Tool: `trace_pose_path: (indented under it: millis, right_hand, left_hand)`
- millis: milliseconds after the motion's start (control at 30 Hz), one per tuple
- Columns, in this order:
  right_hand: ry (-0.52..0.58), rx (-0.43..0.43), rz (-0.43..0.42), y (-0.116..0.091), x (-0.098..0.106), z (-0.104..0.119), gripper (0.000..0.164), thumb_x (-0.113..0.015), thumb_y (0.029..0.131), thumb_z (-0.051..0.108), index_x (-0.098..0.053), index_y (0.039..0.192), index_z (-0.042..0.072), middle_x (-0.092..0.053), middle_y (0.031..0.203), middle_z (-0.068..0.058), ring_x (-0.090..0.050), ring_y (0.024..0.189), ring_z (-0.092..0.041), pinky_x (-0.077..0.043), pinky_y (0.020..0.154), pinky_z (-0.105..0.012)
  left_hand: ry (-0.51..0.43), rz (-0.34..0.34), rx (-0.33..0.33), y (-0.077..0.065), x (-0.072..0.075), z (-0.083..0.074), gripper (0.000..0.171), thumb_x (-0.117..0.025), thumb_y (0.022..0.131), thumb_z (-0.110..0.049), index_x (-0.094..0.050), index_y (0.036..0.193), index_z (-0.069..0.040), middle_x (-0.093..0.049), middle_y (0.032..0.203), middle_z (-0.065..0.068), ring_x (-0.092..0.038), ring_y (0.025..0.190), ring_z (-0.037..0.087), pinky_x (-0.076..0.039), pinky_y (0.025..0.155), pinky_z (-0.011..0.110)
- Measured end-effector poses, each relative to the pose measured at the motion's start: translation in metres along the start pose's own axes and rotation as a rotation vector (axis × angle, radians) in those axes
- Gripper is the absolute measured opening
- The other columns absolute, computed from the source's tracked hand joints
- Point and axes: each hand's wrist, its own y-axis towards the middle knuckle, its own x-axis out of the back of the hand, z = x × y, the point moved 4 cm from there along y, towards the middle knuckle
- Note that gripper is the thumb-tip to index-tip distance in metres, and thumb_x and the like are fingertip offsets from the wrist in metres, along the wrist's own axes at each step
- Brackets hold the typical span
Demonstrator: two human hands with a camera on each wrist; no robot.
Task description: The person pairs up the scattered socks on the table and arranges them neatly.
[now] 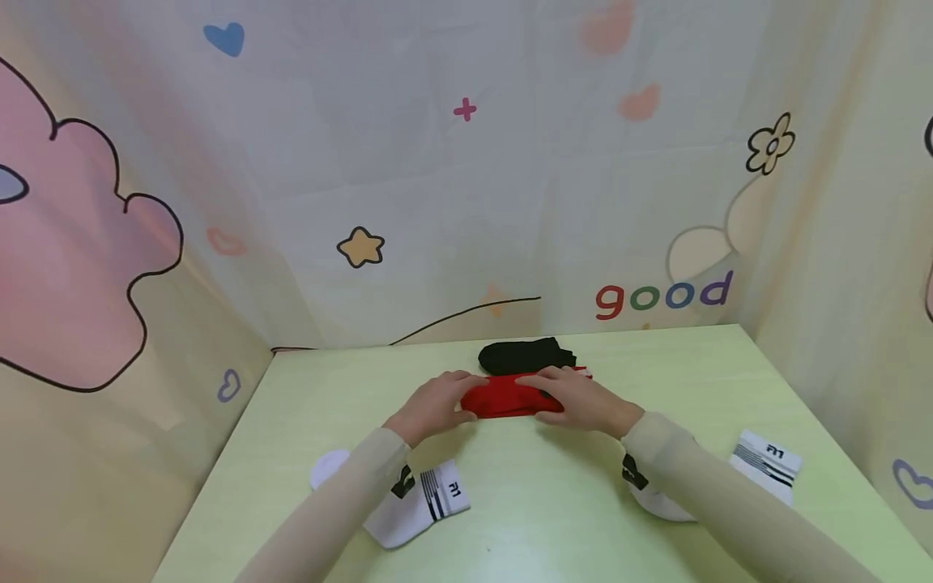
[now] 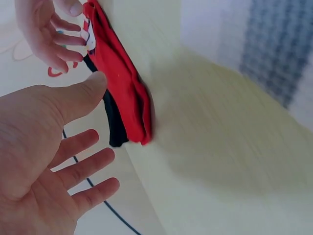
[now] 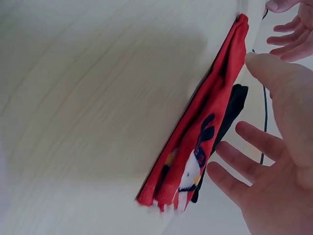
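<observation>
A red sock [image 1: 503, 397] with a white and dark cartoon figure, plainest in the right wrist view [image 3: 193, 169], lies folded lengthwise across the back of the table. Right behind it is a black sock bundle [image 1: 521, 357]. My left hand [image 1: 437, 405] is at the red sock's left end, fingers spread and loosely bent, gripping nothing. Over its right part my right hand [image 1: 583, 401] is held the same way, thumb and fingers apart. Whether any fingertip touches the cloth, I cannot tell.
Nearer me on the left lies a white sock [image 1: 415, 510] with black stripes, partly under my left sleeve, and a white piece [image 1: 328, 468] beside it. Another striped white sock [image 1: 765, 465] is at the right, partly behind my right sleeve. A printed curtain [image 1: 452, 178] closes off the table's back.
</observation>
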Motion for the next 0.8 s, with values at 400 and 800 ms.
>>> trace_pose_path:
  millis: [400,800]
  right_hand:
    - [0.033,0.085,-0.024,0.011,-0.003,0.036,0.062,-0.077,0.093,0.030,-0.053,0.149,0.018,-0.056,0.138,-0.014,-0.053,0.123,-0.033,-0.054,0.095,-0.049]
    - [0.063,0.091,0.022,0.031,-0.018,0.067,0.062,-0.077,0.093,0.032,-0.054,0.149,0.018,-0.054,0.143,-0.010,-0.051,0.130,-0.029,-0.051,0.102,-0.046]
  left_hand:
    - [-0.052,-0.039,0.077,-0.036,0.013,0.027,0.070,-0.085,0.086,-0.033,-0.055,0.147,-0.018,-0.057,0.144,0.009,-0.054,0.131,0.032,-0.047,0.107,0.050]
    - [-0.100,-0.069,0.145,-0.072,0.017,0.050,0.077,-0.092,0.077,-0.030,-0.058,0.146,-0.019,-0.057,0.145,0.009,-0.053,0.131,0.034,-0.045,0.107,0.052]
